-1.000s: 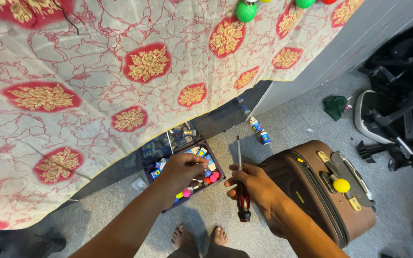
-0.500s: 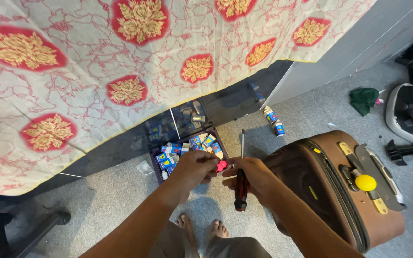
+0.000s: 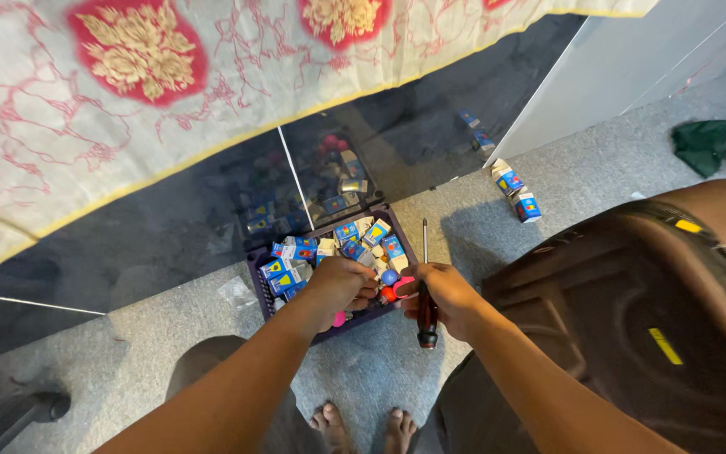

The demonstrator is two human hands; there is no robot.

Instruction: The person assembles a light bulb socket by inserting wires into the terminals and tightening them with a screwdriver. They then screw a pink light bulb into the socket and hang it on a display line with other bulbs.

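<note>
While right hand [image 3: 447, 294] grips screwdriver [image 3: 425, 290] | left hand [image 3: 342, 282] curled in box [image 3: 266, 290]

A screwdriver [image 3: 425, 290] with a dark red-and-black handle is held upright-reversed, shaft pointing away, above a dark purple box [image 3: 323, 336] on the grey floor, filled with small blue-and-white cartons [image 3: 296, 250] and coloured balls [image 3: 389, 277]

Leaning in closer over the purple tray [image 3: 264, 282] of small boxes. Reaching the left hand [image 3: 344, 283] deeper into its contents, now toward the 5 o'clock corner. Keeping the screwdriver [image 3: 426, 290] in the right hand [image 3: 443, 296], shaft pointing to 12 o'clock. Sliding the brown suitcase [image 3: 632, 311] nearer at 3 o'clock.
</note>
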